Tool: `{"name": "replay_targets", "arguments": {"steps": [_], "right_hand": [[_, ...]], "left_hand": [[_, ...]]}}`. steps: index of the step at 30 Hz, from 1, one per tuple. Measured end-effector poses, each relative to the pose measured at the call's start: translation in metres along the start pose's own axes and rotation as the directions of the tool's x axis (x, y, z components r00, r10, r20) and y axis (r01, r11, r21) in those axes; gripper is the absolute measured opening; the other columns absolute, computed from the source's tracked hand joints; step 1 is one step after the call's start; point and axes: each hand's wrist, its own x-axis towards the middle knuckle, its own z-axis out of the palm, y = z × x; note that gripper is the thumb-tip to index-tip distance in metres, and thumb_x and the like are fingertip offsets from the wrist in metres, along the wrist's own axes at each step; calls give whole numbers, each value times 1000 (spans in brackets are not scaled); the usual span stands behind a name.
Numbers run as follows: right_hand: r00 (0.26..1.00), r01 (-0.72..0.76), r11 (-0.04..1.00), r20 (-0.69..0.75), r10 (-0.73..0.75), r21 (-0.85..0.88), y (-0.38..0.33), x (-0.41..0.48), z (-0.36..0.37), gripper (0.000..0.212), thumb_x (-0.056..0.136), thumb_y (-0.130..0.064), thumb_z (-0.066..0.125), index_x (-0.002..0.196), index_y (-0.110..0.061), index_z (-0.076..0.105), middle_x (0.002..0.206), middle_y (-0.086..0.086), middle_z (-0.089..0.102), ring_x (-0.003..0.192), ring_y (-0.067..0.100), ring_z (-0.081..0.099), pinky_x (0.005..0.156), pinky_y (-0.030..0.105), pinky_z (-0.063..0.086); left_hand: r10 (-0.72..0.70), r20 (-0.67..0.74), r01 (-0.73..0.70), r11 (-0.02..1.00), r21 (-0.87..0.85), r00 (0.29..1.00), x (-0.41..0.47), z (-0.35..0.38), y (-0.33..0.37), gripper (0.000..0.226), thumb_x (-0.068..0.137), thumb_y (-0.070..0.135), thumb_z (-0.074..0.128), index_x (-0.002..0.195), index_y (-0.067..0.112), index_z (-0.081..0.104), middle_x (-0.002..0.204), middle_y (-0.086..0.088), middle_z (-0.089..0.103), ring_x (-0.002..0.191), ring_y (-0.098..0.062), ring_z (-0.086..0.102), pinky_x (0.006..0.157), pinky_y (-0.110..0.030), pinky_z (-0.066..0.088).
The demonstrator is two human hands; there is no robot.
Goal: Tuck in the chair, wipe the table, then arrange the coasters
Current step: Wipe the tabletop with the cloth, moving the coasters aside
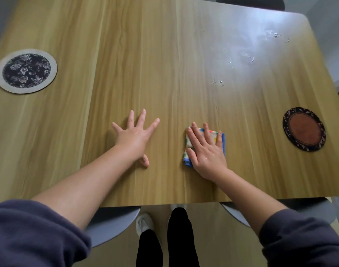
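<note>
Purple-grey sleeves, black trousers, white shoes

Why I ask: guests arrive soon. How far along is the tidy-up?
Done: both grey chairs sit partly under the table. In hand: the right hand presses the cloth flat; droplets lie beyond it. To do: the floral coaster and brown coaster lie far apart.

Both bare arms reach out over the near edge of the light wooden table. The left hand lies flat on it, fingers spread wide. The right hand presses down flat, fingers straight, on a small folded colourful cloth.
</note>
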Motion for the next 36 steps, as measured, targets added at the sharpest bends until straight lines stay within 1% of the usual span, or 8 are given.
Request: {"name": "replay_targets", "arguments": {"steps": [2, 5, 9, 11, 17, 27, 33, 36], "right_hand": [[997, 79, 997, -13, -79, -15, 8, 16, -3, 65, 97, -54, 11, 157, -31, 3, 161, -16, -12, 149, 17, -20, 117, 58, -10], [995, 98, 995, -28, -99, -5, 15, 44, -8, 64, 97, -53, 12, 156, -32, 4, 161, -17, -9, 149, 15, -18, 117, 58, -9], [995, 96, 995, -40, -96, -4, 26, 86, -18, 64, 96, -54, 11, 156, -33, 3, 163, -15, -5, 150, 17, -15, 117, 56, -12], [994, 104, 995, -45, -104, 7, 33, 108, -23, 64, 96, -55, 10, 156, -33, 2, 163, -15, -5, 150, 17, -15, 116, 55, -14], [992, 109, 994, -61, -107, 25, 49, 161, -36, 64, 97, -53, 13, 156, -32, 4, 163, -15, -5, 150, 18, -12, 118, 58, -8], [998, 23, 998, -63, -19, 58, 58, 247, -63, 62, 99, -47, 20, 157, -28, 7, 164, -12, -3, 151, 22, -9, 116, 62, -6], [999, 13, 999, -47, -10, 52, 56, 236, -63, 61, 100, -46, 19, 157, -27, 6, 164, -10, -4, 151, 23, -10, 116, 62, -7], [999, 12, 998, -41, -10, 60, 57, 194, -53, 62, 100, -46, 20, 157, -27, 6, 164, -11, -4, 151, 22, -10, 117, 61, -5]], "left_hand": [[25, 32, -25, 1000, 11, 999, 6, -2, 2, 145, 49, 50, 88, 144, 42, -22, 151, -7, -36, 140, -40, -24, 102, -75, 12], [42, 41, -42, 999, 8, 998, 9, -2, 3, 143, 51, 50, 87, 146, 40, -19, 152, -10, -34, 141, -42, -21, 102, -72, 17], [34, -106, -45, 994, -97, 994, 23, -12, -1, 111, 59, 54, 82, 146, 36, 17, 158, -10, -2, 143, -38, 5, 102, -62, 33], [-3, -179, -16, 994, -107, 984, 38, -24, -3, 105, 60, 57, 80, 145, 32, 22, 157, -10, 7, 142, -35, 12, 102, -57, 35], [-128, -102, 104, 970, -218, 986, 81, -55, 0, 122, 54, 60, 82, 148, 45, 4, 159, -3, -15, 145, -36, -8, 101, -72, 22], [-181, -52, 159, 946, -284, 982, 87, -59, 5, 121, 51, 48, 88, 145, 47, 12, 158, -1, -16, 144, -36, -11, 100, -76, 20], [-186, -41, 161, 925, -343, 982, 86, -57, 5, 122, 52, 42, 89, 146, 48, 12, 158, 0, -20, 144, -34, -17, 101, -76, 13], [-187, -33, 164, 924, -344, 982, 84, -57, 6, 121, 54, 42, 89, 146, 49, 10, 157, 0, -23, 144, -34, -18, 102, -76, 11]]}}
